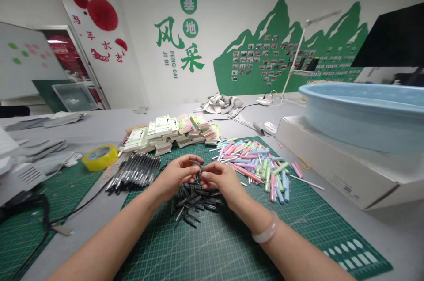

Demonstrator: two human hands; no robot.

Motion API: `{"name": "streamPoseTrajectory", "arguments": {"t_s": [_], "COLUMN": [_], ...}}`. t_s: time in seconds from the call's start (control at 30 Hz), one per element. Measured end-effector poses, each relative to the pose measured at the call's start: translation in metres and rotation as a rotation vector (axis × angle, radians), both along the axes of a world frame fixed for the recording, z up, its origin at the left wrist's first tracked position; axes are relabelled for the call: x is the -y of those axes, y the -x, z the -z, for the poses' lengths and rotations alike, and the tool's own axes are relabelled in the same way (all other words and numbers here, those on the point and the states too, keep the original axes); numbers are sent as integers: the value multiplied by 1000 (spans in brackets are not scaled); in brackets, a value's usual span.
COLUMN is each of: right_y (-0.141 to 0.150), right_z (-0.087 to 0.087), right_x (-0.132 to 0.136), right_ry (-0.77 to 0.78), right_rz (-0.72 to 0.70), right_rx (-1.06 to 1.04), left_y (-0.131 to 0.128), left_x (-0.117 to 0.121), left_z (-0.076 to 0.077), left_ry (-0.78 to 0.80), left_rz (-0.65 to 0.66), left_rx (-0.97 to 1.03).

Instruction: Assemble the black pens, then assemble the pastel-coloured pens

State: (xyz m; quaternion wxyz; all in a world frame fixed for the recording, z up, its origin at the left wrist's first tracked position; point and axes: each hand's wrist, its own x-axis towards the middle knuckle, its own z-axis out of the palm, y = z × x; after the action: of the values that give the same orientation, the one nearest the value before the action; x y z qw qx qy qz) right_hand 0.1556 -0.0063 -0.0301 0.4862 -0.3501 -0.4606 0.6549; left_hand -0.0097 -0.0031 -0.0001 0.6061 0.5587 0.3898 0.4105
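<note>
My left hand (179,171) and my right hand (220,178) meet over a green cutting mat (212,245). Both are pinched on a small black pen part (199,168) held between the fingertips. Under the hands lies a heap of black pen caps and parts (194,203). Just left of my left hand is a row of black pens (134,172). To the right of my right hand spreads a pile of pastel pen barrels (260,161) in pink, blue and green. A pale bracelet (265,233) sits on my right wrist.
Stacked small boxes (172,133) stand behind the mat. A yellow tape roll (99,156) lies at left, near a second green mat (23,232) and a black cable (43,214). At right a light blue basin (364,111) rests on a white box (344,170).
</note>
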Motion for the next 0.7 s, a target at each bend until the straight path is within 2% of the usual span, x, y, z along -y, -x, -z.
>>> {"name": "streamPoseTrajectory", "arguments": {"t_s": [0.27, 0.47, 0.7], "right_y": [0, 1, 0], "right_z": [2, 1, 3], "right_x": [-1, 1, 0], "right_ry": [4, -8, -29], "right_rz": [14, 20, 47], "right_rx": [5, 27, 50], "left_y": [-5, -11, -11], "left_x": [1, 3, 2], "left_z": [7, 9, 15], "left_ry": [-14, -121, -257], "left_rz": [-41, -112, -107], "left_rx": [-6, -84, -230]}}
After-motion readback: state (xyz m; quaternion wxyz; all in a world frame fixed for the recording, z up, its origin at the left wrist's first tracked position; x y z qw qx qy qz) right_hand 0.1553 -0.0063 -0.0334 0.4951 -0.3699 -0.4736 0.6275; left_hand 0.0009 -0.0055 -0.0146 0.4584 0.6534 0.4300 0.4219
